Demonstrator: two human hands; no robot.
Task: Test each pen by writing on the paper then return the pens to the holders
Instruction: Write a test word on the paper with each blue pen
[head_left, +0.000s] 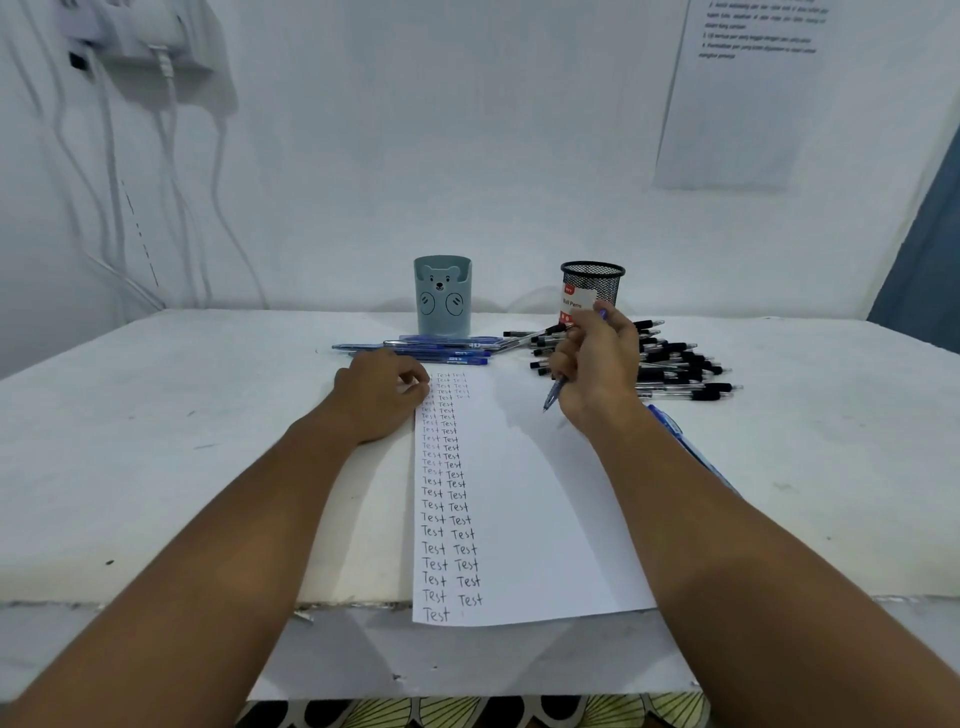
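Just off the paper (524, 493), the right hand (597, 364) grips a blue pen (555, 392), tip down.

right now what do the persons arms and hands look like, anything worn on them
Both are bare: the left hand and right hand show no gloves, rings, watch or bands, and no sleeves reach the forearms in view. No markings are visible on the fingers.
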